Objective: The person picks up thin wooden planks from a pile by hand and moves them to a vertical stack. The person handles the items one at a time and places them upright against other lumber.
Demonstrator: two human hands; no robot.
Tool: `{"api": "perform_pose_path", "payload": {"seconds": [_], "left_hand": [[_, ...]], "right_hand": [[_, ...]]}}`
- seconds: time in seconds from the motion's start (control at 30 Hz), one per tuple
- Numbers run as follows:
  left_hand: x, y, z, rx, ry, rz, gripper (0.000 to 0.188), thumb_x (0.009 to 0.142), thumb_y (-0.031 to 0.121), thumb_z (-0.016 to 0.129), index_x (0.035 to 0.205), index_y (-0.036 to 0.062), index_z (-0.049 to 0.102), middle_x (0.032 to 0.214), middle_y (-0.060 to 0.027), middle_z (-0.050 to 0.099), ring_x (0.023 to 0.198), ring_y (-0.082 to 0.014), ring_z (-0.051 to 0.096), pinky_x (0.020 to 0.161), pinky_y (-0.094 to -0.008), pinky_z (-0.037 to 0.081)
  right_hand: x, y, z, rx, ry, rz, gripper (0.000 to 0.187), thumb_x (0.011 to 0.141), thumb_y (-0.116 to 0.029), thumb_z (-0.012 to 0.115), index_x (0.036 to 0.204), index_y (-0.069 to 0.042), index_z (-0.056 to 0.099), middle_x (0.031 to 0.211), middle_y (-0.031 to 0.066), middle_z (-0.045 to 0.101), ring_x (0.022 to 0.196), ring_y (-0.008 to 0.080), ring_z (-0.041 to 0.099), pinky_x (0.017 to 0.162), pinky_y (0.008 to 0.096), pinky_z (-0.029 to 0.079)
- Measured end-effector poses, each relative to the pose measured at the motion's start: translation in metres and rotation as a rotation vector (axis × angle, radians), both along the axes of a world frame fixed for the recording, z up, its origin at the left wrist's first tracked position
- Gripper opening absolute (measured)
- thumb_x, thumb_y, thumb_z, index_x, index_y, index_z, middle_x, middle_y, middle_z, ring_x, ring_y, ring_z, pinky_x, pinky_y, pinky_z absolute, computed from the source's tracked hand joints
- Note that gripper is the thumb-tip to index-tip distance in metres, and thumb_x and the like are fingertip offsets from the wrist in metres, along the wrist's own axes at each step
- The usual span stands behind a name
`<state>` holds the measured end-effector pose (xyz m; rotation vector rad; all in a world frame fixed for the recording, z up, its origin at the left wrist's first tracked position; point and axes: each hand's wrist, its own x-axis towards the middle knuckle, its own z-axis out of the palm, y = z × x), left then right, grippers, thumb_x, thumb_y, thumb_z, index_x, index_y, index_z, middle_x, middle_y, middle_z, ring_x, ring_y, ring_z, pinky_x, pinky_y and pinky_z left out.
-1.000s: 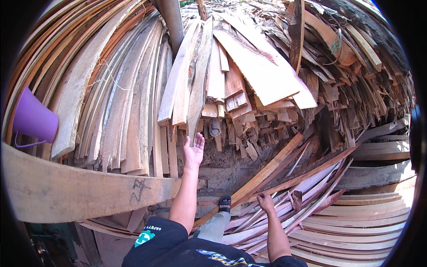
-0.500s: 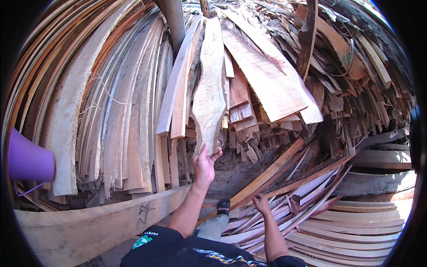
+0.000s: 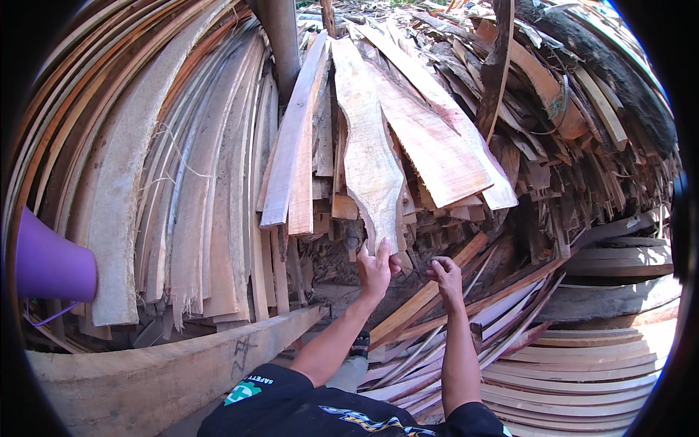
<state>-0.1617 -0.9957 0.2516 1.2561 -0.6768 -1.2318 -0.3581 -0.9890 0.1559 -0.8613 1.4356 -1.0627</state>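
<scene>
My left hand (image 3: pixel 376 272) is closed on the near end of a long, pale board (image 3: pixel 368 138) with wavy edges. The thumb lies on the board's upper face and the fingers go beneath it. From there the board runs away from me, its far end lying up on the wood pile. Just to the right of that near end is my right hand (image 3: pixel 447 281), apart from the board, with fingers loosely bent and nothing visible in them. Right of the held board lies a wide pinkish plank (image 3: pixel 433 149); two narrow planks (image 3: pixel 296 167) lie to its left.
Long planks (image 3: pixel 196 182) stand in a dense row on the left, beside a purple bucket (image 3: pixel 57 258). A thick beam (image 3: pixel 167 371) crosses the lower left. Brown timber (image 3: pixel 429 291) slants beyond my right hand. Stacked boards (image 3: pixel 575 375) fill the lower right. A post (image 3: pixel 280 44) rises at the back.
The held board's near end has swung right and toward me with my left hand. My right hand has risen from lower down, closer to the board's end. The view has shifted slightly.
</scene>
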Motion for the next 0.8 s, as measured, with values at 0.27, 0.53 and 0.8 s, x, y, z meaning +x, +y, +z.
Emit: {"api": "perform_pose_path", "payload": {"seconds": [0.27,0.53,0.8], "left_hand": [[0.003,0.04,-0.001,0.026,0.217,0.073,0.018,0.092,0.021,0.058,0.096,0.0046,0.053,0.066,0.0026,0.048,0.046,-0.0044,0.039,0.037,-0.0204,0.031],[-0.01,0.148,-0.015,0.07,0.238,-0.19,0.018,0.094,0.02,0.055,0.1,0.0048,0.047,0.07,0.0012,0.049,0.054,-0.0051,0.043,0.047,-0.0213,0.036],[0.069,0.145,-0.032,0.078,0.282,-1.023,0.055,0.089,0.02,0.062,0.134,0.0001,0.037,0.11,-0.0099,0.057,0.102,-0.014,0.053,0.091,-0.03,0.042]], "right_hand": [[0.062,-0.05,0.085,0.017,-0.425,0.191,0.042,0.092,-0.042,0.054,0.114,-0.006,0.056,0.1,0.0062,0.064,0.082,0.0129,0.062,0.073,0.027,0.05],[0.077,-0.038,0.091,0.052,-0.204,0.309,0.045,0.083,-0.021,0.067,0.117,0.004,0.051,0.099,0.0097,0.064,0.084,0.0144,0.061,0.075,0.0297,0.049],[0.027,0.017,0.205,-0.098,0.147,0.263,0.026,0.079,-0.013,0.063,0.098,0.005,0.06,0.082,0.0065,0.065,0.071,0.0095,0.059,0.068,0.026,0.048]]}}
